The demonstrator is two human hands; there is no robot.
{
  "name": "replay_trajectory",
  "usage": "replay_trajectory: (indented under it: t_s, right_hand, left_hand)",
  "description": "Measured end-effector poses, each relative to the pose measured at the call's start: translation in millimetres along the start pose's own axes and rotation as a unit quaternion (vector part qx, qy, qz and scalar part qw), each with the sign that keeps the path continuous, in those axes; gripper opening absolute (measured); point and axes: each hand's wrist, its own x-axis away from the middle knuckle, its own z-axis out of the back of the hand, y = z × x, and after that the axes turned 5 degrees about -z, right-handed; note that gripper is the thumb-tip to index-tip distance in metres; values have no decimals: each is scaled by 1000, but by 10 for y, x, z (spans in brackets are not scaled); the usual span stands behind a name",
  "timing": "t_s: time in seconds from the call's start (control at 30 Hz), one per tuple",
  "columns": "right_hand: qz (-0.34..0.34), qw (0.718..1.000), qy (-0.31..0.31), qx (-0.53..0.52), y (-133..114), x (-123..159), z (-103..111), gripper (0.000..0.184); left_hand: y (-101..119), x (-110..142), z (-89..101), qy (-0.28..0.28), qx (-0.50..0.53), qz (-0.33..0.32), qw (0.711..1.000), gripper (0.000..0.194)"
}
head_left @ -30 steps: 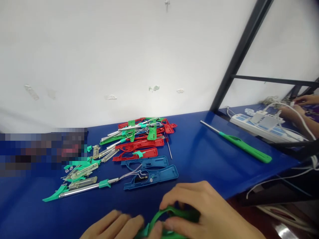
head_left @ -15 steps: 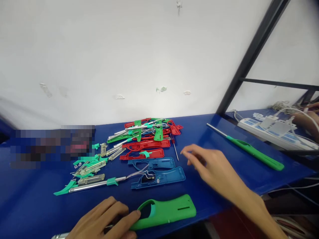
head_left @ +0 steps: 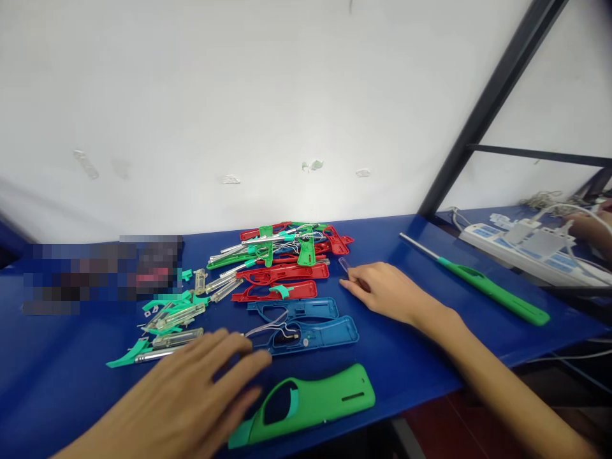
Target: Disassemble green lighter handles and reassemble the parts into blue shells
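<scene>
While right grip [head_left: 382, 287] pinches screwdriver [head_left: 343, 262] (handle showing) | left grip [head_left: 205, 376] wide | green lighter [head_left: 325, 403] just beside it

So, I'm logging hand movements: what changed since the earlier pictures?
The right hand let go of the near lighter, reached forward and took hold of the screwdriver, shifting it slightly right. The left hand appears to have come off the lighter too, moving forward. The blue shells and far lighter stayed put.

Room between right hand [head_left: 375, 287] and far lighter [head_left: 500, 296]; red casings [head_left: 306, 273] block way leftward.
</scene>
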Motion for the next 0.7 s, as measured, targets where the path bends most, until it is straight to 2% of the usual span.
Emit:
replay_trajectory:
  t_s: [0.03, 0.1, 0.17, 0.3, 0.43, 0.53, 0.6, 0.7]
  right_hand:
    - [-7, 1000, 1, 5, 13, 18, 9, 41]
    - [-19, 1000, 3, 17, 38, 44, 12, 42]
    - [-33, 999, 10, 30, 71, 76, -8, 42]
    - [-81, 995, 30, 51, 217, 225, -101, 40]
    - [-129, 989, 51, 42, 427, 429, -193, 35]
    - [-138, 988, 67, 14, 526, 531, -230, 25]
    - [-131, 988, 76, -9, 553, 567, -244, 27]
    - [-116, 989, 87, -40, 565, 587, -256, 30]
  left_hand:
    - [-120, -138, 29, 8, 18, -7, 1000, 38]
    - [-369, -415, 22, -3, 36, 5, 999, 43]
    - [-593, -640, -56, -42, 50, 33, 997, 34]
    - [-828, -873, -260, -78, 68, 55, 993, 15]
    - [-828, -965, -356, -101, 88, 59, 989, 17]
    - [-839, -982, -338, -104, 93, 65, 988, 23]
    - [-895, -941, -264, -98, 85, 79, 988, 25]
    - [-1042, -765, -51, -80, 55, 118, 988, 30]
